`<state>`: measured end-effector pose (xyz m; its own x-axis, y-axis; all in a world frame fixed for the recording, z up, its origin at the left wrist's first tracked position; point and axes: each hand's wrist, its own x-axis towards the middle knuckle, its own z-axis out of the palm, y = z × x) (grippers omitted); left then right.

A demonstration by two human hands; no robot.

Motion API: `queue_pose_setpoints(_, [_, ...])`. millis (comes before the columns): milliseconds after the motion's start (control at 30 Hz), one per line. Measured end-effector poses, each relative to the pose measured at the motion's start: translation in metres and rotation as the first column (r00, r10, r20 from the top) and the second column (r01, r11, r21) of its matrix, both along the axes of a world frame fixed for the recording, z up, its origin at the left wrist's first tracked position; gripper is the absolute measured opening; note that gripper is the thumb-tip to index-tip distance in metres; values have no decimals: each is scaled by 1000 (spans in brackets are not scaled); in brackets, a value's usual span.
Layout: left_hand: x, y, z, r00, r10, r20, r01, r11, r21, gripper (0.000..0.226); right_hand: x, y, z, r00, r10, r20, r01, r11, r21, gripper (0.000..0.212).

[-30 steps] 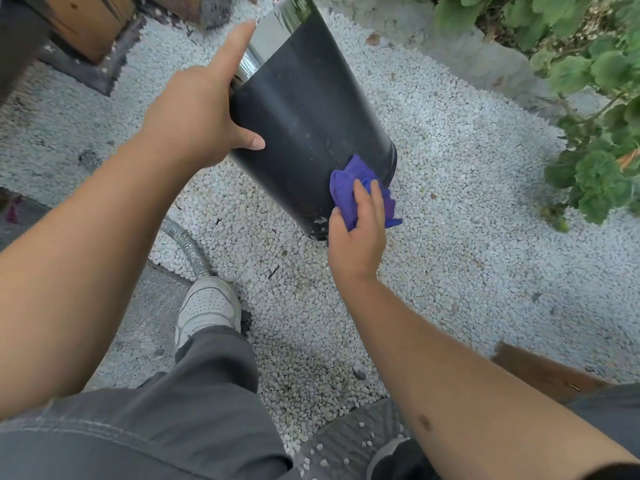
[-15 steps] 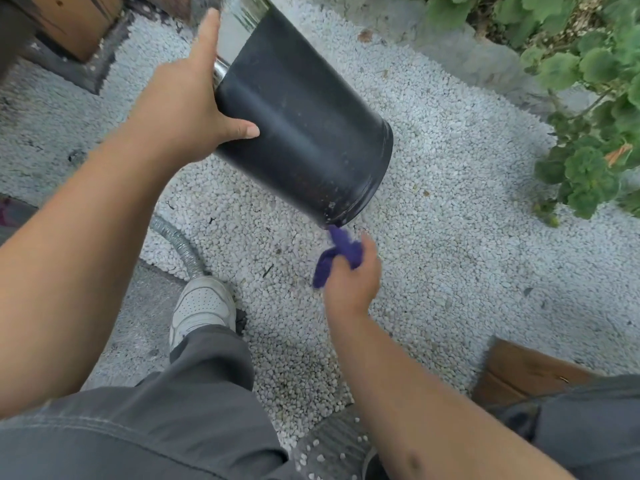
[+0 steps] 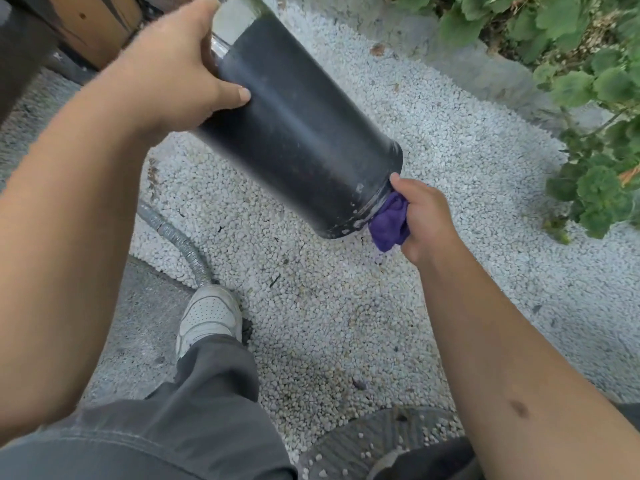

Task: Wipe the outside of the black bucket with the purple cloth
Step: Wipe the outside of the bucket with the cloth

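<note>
Over the gravel (image 3: 346, 306) your left hand (image 3: 173, 67) clamps the tilted bucket (image 3: 298, 133) near its rim, while your right hand (image 3: 426, 216), fingers closed around the cloth (image 3: 389, 223), has returned it from just below to the bucket's bottom edge, resuming wiping.

one black bucket (image 3: 298, 133), one purple cloth (image 3: 389, 223), two hands (image 3: 173, 71) (image 3: 424, 216)

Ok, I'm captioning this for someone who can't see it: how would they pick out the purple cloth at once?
Start at the big black bucket, tilted in the air over the white gravel and gripped near its top by the left hand. Follow it down to its lower end, where the right hand presses a bunched rag against the edge. That purple cloth is the only vivid colour among black, white and green.
</note>
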<state>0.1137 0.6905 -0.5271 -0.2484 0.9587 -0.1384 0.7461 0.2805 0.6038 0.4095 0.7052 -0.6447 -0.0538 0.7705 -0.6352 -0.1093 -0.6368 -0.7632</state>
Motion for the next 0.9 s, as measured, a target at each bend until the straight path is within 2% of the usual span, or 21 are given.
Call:
queue_pose_setpoints(100, [-3, 2, 9, 987, 4, -160, 6, 998, 63, 56, 2, 21, 16, 991, 121, 57, -124, 991, 45, 14])
queue_pose_setpoints(167, [-5, 0, 5, 961, -17, -276, 21, 1000, 13, 60, -1, 26, 19, 979, 195, 55, -197, 979, 47, 18])
queue_pose_setpoints(233, [-1, -1, -5, 946, -29, -322, 3, 997, -82, 69, -5, 24, 18, 970, 219, 106, -223, 974, 30, 16])
queue_pose_setpoints(300, [5, -1, -18, 952, -13, -305, -22, 994, -110, 85, -6, 18, 13, 971, 210, 116, -214, 977, 23, 12])
queue_pose_setpoints(367, [10, 1, -24, 963, 16, -270, -37, 997, -72, 92, -4, 16, 10, 983, 155, 102, -162, 985, 62, 4])
queue_pose_setpoints(400, [11, 2, -26, 965, 24, -262, -39, 998, -53, 91, -3, 16, 10, 989, 94, 113, -105, 989, 104, 7])
queue_pose_setpoints(500, [9, 6, -33, 972, 18, -236, -21, 1000, -12, 88, 1, 20, 12, 972, -166, 165, 112, 949, 296, 53])
queue_pose_setpoints(600, [3, 6, -39, 974, 15, -227, -14, 1000, 3, 87, -1, 26, 20, 909, -269, 319, 109, 891, 441, 68])
queue_pose_setpoints(667, [-2, 7, -41, 973, 18, -230, -18, 1000, 2, 86, -6, 29, 27, 914, -224, 337, 50, 889, 455, 59])
queue_pose_setpoints(733, [-3, 9, -42, 975, 5, -224, -4, 1000, 4, 88, -14, 27, 32, 925, -64, 374, -130, 873, 471, 46])
queue_pose_setpoints(800, [-1, 12, -41, 973, -10, -232, 15, 1000, 19, 88, -23, 24, 35, 876, 69, 477, -326, 814, 481, 43])
queue_pose_setpoints(900, [6, 15, -37, 965, -25, -263, 32, 999, 24, 84, -31, 23, 38, 781, 115, 614, -462, 767, 445, 44])
